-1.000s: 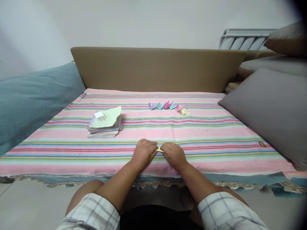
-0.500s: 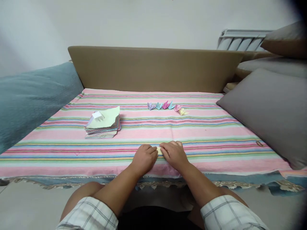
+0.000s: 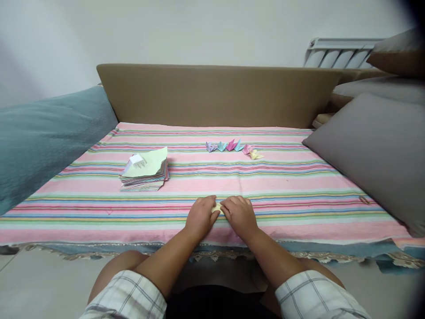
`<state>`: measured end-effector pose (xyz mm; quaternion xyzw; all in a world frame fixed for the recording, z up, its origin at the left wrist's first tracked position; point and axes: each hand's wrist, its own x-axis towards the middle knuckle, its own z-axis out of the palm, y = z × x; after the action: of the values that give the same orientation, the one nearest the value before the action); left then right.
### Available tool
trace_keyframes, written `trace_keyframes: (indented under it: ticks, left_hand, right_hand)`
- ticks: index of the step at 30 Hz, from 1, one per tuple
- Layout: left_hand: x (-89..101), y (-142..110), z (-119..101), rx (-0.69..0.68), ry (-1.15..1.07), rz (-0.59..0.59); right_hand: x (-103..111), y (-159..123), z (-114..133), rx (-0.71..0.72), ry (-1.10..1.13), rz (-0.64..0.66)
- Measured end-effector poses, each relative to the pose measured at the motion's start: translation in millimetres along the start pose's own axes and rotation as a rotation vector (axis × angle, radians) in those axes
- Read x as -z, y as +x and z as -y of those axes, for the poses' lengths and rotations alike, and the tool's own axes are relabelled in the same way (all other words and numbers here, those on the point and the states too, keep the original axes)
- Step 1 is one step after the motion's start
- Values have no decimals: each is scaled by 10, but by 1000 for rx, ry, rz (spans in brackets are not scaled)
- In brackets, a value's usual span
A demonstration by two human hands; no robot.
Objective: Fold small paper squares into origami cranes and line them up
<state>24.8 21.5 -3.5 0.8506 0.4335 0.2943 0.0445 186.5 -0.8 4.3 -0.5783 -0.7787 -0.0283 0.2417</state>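
Observation:
A small piece of pale yellow folded paper (image 3: 217, 207) lies between my hands, low over the striped cloth near its front edge. My left hand (image 3: 201, 217) grips its left side with curled fingers and thumb. On the other side, my right hand (image 3: 239, 215) pinches the right end. Most of the paper is hidden by the fingers, so its exact shape cannot be made out. Beyond the hands, several folded paper cranes (image 3: 231, 145) in purple, blue, pink and yellow sit in a row.
At the left stands a stack of coloured paper sheets (image 3: 146, 175) with a small white block (image 3: 137, 160) on top. The striped cloth (image 3: 186, 181) covers the seat. A grey cushion (image 3: 372, 146) leans at the right, a blue-green cushion (image 3: 53, 137) at the left. A small brown item (image 3: 364, 200) lies near the grey cushion.
My left hand's fingers and thumb have shifted their hold on the yellow paper, and less of it shows. The right hand stays almost in place. The view has moved slightly.

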Motion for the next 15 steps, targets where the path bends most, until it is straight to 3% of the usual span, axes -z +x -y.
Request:
trace_keyframes:
  ticks: [7,15]
  left_hand:
    - [27,22,-27,56,47,32]
    - [66,50,-61,134,52,71]
  right_hand:
    - [-58,-22,-34,91,34,-36]
    - [-67,-47,-76,98,152,-16]
